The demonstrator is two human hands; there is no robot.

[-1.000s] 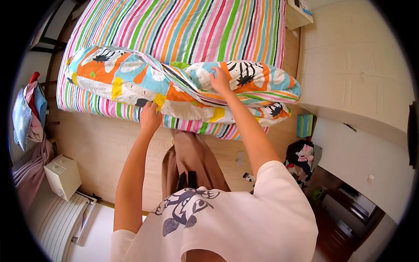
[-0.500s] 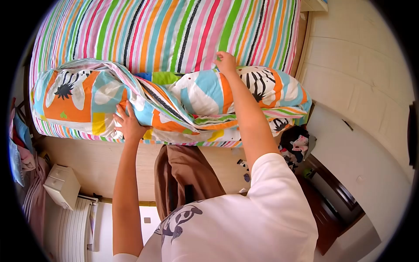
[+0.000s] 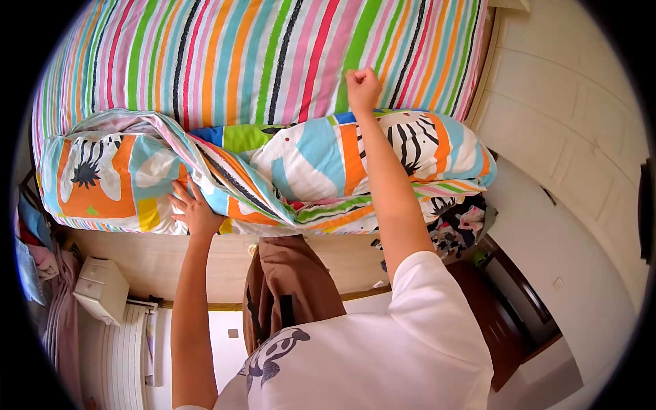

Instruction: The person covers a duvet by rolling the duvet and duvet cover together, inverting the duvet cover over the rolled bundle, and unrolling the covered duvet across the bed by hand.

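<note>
A quilt [image 3: 307, 157] with zebra prints and colour patches lies in a long, bulky roll along the near side of the bed. Its striped underside shows in a twisted fold across the middle. My left hand [image 3: 196, 210] rests on the near face of the roll, left of the fold, fingers spread. Beyond the roll, my right hand [image 3: 363, 89] is curled closed over the striped bed cover [image 3: 232, 61]; whatever its fingers may hold is hidden. My right forearm passes over the roll.
Wooden floor [image 3: 157, 260] runs along the bed's near side. A small white cabinet [image 3: 101, 290] and hanging clothes [image 3: 34, 253] are at left. A pile of dark clothes [image 3: 461, 229] lies by the bed's right corner, near a dark wooden piece of furniture [image 3: 488, 314].
My right hand has moved slightly farther out over the striped cover, its fingers curled in more tightly. My left hand stays on the quilt. The view has shifted a little.
</note>
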